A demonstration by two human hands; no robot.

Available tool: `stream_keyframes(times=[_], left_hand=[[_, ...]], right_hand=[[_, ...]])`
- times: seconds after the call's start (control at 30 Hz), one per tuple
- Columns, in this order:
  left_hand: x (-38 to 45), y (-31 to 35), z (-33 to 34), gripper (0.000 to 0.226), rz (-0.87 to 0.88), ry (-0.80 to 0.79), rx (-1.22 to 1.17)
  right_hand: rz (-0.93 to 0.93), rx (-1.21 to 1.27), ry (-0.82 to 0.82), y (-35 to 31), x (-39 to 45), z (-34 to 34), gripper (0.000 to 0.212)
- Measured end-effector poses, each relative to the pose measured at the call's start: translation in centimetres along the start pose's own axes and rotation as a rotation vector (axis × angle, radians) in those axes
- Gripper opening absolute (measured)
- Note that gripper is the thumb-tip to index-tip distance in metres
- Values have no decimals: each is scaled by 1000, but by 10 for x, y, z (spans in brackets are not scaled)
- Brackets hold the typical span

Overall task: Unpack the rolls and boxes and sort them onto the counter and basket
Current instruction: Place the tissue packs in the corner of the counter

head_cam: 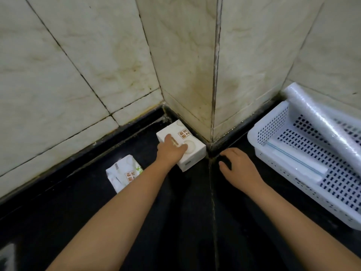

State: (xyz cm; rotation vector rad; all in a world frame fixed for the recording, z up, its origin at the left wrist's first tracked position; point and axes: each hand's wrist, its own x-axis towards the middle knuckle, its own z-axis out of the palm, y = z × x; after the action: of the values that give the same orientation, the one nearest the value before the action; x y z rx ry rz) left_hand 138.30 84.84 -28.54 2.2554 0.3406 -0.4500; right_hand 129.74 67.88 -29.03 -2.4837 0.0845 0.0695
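Left hand (172,151) presses box (181,145) against the wall (187,85) — counter (175,212) open behind.

two bare forearms enter from the lower edge, both uncovered along the whole visible length; no sleeve, cuff, glove, watch, ring or band shows on either; the left hand (172,151) and the right hand (237,165) are bare too; fingernails look short and unpainted, though too small to tell for sure

- Our left hand (172,151) presses flat on white box (180,144) in counter (175,212) corner.
- Right hand (237,168) hovers relaxed beside basket (273,165) holding roll (320,122).
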Motion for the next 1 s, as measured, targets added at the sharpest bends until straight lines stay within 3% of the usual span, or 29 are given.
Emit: stream_keyframes(times=[0.1, 0.17, 0.3, 0.4, 0.5, 0.6, 0.67, 0.83, 1.0], left_hand=[[-20, -25, -31, 62, 192, 157, 312], [-37, -48, -49, 62, 223, 283, 469], [-68, -92, -65, 74, 7, 178, 568], [-80, -111, -68, 82, -31, 191, 586], [-79, -117, -66, 65, -71, 146, 541], [-73, -114, -63, 34, -1, 175, 561], [-69, -109, -63, 26, 79, 185, 577], [-55, -89, -63, 25, 213, 186, 575], [-41, -66, -45, 27, 284, 66, 633]], right_hand=[[-39, 22, 13, -19, 8, 8, 38], [-88, 24, 6, -34, 15, 14, 38], [-233, -141, -70, -52, 29, 28, 41], [-302, -297, -130, -54, 37, 36, 41], [-291, -317, -121, -53, 40, 39, 39], [-298, -334, -125, -50, 40, 39, 39], [-302, -340, -125, -49, 41, 39, 40], [-297, -348, -126, -48, 44, 41, 40], [-306, -322, -130, -44, 44, 42, 39]])
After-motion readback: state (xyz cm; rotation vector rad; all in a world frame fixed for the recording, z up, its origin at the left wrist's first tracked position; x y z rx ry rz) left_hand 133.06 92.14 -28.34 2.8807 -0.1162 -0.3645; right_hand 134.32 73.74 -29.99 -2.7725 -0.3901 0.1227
